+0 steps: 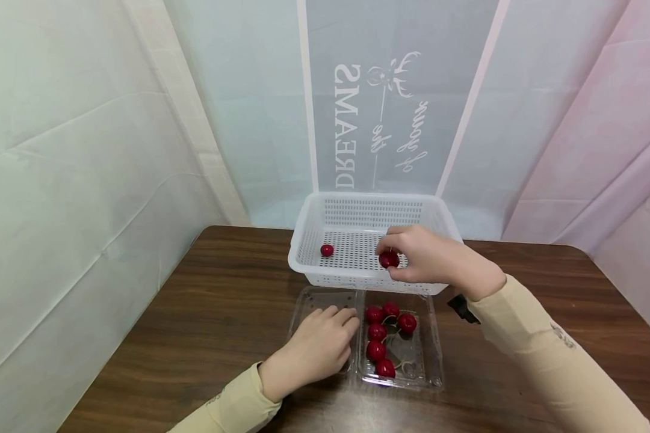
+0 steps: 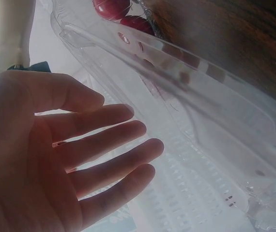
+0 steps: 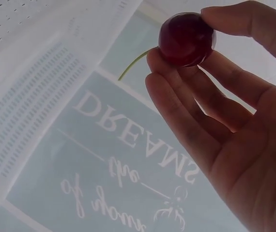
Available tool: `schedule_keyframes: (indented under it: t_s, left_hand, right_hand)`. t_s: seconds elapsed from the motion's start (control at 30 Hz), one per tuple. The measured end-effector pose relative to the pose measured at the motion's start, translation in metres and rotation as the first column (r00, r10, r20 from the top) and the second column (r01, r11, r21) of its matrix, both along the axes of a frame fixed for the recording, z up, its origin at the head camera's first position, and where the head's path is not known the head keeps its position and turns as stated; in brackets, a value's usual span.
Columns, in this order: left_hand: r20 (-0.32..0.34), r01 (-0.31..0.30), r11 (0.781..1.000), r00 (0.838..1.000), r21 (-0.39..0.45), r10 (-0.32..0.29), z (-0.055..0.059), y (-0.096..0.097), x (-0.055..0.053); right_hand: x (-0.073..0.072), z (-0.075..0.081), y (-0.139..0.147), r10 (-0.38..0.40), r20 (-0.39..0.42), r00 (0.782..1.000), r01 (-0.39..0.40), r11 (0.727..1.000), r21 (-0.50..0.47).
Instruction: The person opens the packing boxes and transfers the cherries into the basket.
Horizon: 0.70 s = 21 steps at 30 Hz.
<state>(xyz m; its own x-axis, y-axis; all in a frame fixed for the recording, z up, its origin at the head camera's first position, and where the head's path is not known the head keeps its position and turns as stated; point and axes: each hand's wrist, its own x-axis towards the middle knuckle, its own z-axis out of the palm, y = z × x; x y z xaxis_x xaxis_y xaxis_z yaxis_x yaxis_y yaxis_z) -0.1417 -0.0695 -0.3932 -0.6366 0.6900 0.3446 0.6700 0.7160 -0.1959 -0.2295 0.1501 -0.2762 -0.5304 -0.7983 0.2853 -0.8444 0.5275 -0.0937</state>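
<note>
My right hand (image 1: 428, 255) pinches a dark red cherry (image 3: 186, 39) between thumb and fingertips; its green stem (image 3: 134, 64) juts out in the right wrist view. In the head view, hand and cherry are over the right part of a white perforated basket (image 1: 346, 279). Another cherry (image 1: 327, 250) lies on the basket floor at the left. A clear plastic clamshell box (image 1: 434, 355) stands open before the basket, with several stemmed cherries (image 1: 376, 332) in its right half. Above the left half hangs my left hand (image 1: 319, 343), fingers extended and holding nothing in the left wrist view.
The dark wood-grain table (image 1: 195, 325) carries the box and the basket. Behind the basket hangs a grey-blue cloth (image 1: 281, 150) with mirrored lettering. Pale cloth walls (image 1: 76, 180) enclose the left and right sides.
</note>
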Motion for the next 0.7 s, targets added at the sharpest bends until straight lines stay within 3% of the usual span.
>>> schedule_keyframes:
  t_s: [0.7]
  left_hand:
    - [-0.011, -0.003, 1.0, 1.0, 0.0, 0.003, -0.001, 0.0, -0.001]
  right_hand:
    - [-0.036, 0.004, -0.011, -0.069, 0.072, 0.995, 0.065, 0.996, 0.054]
